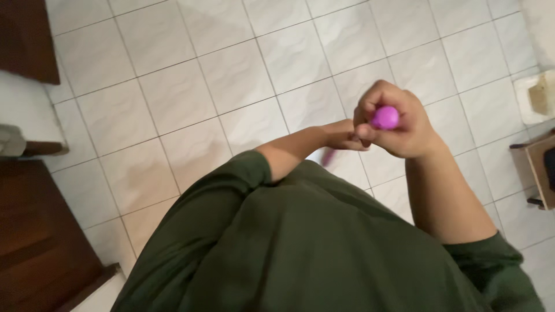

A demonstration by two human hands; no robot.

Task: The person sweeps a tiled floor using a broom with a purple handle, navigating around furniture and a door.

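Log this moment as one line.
right hand: gripping purple handle | left hand: on it lower down | below: white tiled floor

Looks like a room in a home: white tile floor (191,86) with thin grey grout lines, seen from above. Dark wooden furniture (34,242) along the left edge, a small wooden stool (540,167) at the right. Beside that, a white square tray (535,98) lying on the tiles.
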